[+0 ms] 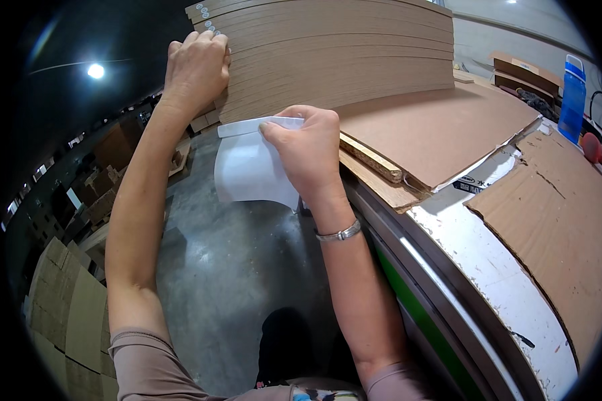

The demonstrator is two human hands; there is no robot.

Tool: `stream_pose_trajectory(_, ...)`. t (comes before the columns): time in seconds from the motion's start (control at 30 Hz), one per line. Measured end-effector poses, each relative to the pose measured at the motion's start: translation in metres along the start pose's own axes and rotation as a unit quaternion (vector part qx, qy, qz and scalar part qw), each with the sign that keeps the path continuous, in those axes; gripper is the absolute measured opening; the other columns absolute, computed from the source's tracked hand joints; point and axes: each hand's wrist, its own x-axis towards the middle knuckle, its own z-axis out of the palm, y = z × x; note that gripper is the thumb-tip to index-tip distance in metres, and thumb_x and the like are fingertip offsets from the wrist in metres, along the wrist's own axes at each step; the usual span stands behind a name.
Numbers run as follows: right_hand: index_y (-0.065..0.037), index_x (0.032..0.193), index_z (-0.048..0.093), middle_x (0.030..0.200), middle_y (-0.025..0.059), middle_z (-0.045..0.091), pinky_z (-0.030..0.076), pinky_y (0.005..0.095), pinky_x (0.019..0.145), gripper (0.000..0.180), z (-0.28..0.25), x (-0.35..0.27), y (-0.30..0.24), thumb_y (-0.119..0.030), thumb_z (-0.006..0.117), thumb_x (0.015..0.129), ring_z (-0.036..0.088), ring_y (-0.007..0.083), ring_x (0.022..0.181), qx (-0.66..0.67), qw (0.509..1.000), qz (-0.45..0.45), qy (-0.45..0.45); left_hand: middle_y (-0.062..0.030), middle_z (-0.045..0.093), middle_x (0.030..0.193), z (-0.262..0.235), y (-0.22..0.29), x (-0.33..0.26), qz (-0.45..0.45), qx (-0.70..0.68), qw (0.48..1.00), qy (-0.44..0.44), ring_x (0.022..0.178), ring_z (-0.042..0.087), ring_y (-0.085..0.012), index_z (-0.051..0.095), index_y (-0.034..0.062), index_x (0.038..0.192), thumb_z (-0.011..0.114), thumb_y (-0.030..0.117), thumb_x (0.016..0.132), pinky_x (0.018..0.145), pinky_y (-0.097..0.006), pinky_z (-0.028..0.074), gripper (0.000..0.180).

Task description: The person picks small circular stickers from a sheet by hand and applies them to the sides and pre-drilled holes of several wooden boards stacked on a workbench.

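**Hands at the end of a stacked pile of boards, one holding a white sheet**

A tall stack of brown boards rises at the far centre, its near-left end facing the person. Small round white stickers dot the ends of the top boards at the stack's far-left corner. The stack sits on a wide brown sheet of cardboard, with a few loose chipboard strips poking out beneath it. All of this rests on the desk, a white, chipped surface with a green stripe along its near side. A torn piece of cardboard covers the desk's right part. At the far right stands a blue bottle, a red round object just near of it, and a flat brown box to its left.

The left hand lies curled against the upper left end of the stack, fingers wrapped over the board ends, holding nothing loose. The right hand pinches the top edge of a white sheet, thumb and fingers closed on it; the sheet hangs down over the grey concrete floor, just beside the stack's lower end and below the left hand. A silver bracelet circles the right wrist. Flattened cartons are piled on the floor at the left.
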Motion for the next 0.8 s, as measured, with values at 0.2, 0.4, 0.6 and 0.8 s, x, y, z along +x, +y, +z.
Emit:
stream_pose_trajectory(0.2, 0.008, 0.081, 0.072, 0.067, 0.0145, 0.069, 0.052, 0.0299, 0.058, 0.016, 0.0, 0.0, 0.0, -0.005, 0.072, 0.073, 0.065, 0.017, 0.059, 0.0, 1.0, 0.0, 0.007, -0.0085, 0.069, 0.099, -0.005, 0.007, 0.002, -0.017, 0.01, 0.999, -0.029, 0.102, 0.063, -0.025, 0.068, 0.0054, 0.094, 0.061, 0.018, 0.088, 0.086, -0.044, 0.044, 0.015)
stream_pose_trajectory(0.4, 0.007, 0.08, 0.072, 0.067, 0.0199, 0.069, 0.054, 0.033, 0.061, 0.016, -0.001, 0.002, 0.004, -0.005, 0.071, 0.071, 0.069, 0.0222, 0.06, -0.001, 1.0, -0.007, 0.013, -0.0072, 0.07, 0.096, -0.006, 0.01, 0.002, -0.057, 0.036, 0.998, -0.003, 0.099, 0.064, -0.025, 0.069, 0.0066, 0.089, 0.065, 0.021, 0.086, 0.084, -0.044, 0.045, 0.015)
stream_pose_trajectory(0.6, 0.008, 0.082, 0.072, 0.069, 0.0143, 0.069, 0.052, 0.03, 0.06, 0.017, -0.001, 0.0, -0.002, -0.006, 0.072, 0.073, 0.065, 0.0166, 0.061, -0.001, 1.0, 0.005, 0.009, -0.0082, 0.068, 0.082, -0.027, 0.0, -0.02, -0.229, -0.205, 0.95, -0.052, 0.08, 0.065, -0.0211, 0.065, 0.0044, 0.077, 0.07, 0.028, 0.084, 0.073, -0.038, 0.045, 0.025)
stream_pose_trajectory(0.8, 0.007, 0.081, 0.071, 0.067, 0.0113, 0.069, 0.052, 0.029, 0.059, 0.015, 0.0, -0.001, -0.003, -0.006, 0.074, 0.074, 0.064, 0.0138, 0.06, 0.076, 0.997, -0.005, 0.008, -0.0028, 0.068, 0.084, -0.039, 0.011, -0.088, -0.179, -0.684, 0.684, -0.177, 0.075, 0.06, -0.0088, 0.069, -0.003, 0.095, 0.072, 0.02, 0.089, 0.07, -0.025, 0.047, 0.025)
